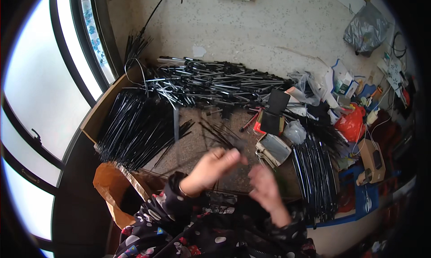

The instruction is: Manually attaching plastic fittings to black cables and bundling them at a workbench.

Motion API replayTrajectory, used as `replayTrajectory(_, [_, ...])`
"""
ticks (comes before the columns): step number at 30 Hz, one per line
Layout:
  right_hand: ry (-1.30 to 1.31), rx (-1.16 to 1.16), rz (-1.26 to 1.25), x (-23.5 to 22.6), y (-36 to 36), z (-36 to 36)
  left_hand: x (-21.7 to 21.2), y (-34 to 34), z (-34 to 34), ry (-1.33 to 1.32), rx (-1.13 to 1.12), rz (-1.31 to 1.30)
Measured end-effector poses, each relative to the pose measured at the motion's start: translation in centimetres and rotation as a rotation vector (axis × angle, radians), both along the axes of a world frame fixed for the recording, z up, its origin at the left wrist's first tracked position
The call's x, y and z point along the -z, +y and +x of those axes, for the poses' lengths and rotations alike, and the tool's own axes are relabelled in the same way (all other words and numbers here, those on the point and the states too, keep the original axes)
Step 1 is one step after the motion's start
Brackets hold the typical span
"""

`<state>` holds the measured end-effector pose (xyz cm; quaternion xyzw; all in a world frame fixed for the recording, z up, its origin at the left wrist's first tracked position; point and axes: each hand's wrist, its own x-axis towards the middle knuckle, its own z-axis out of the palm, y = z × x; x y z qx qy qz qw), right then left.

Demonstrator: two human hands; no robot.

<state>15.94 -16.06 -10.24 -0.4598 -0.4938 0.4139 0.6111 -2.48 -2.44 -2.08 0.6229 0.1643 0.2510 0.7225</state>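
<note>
My left hand [213,168] is over the front middle of the table, with its fingers curled and the thumb against them. What it holds, if anything, I cannot make out. To its right and a little nearer, my right hand [266,186] is raised and smeared by motion, so its fingers cannot be read. The hands are apart. Just beyond the left hand, a few thin dark rods [220,133] lie on the brown speckled tabletop [193,119]. Close beyond my right hand is a shallow white-rimmed tray [274,149].
A heap of black and silver rods [220,83] lines the wall. Bundled black rods lie at the left [134,125] and right [316,177]. Clutter at right includes a red plastic bag [351,123] and a cardboard box [372,159]. A brown paper bag [110,186] stands front left.
</note>
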Motion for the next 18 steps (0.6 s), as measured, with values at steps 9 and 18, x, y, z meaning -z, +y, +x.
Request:
replayTrajectory(9, [-0.133,-0.281,0.245,-7.7,6.8,-0.3,5.1,-4.9,1.6,0.036,0.673,0.561])
replayTrajectory(18, [0.045,0.077,0.038,-1.2,11.6,1.9,9.7,-4.0,1.0,0.522,-0.258,1.436])
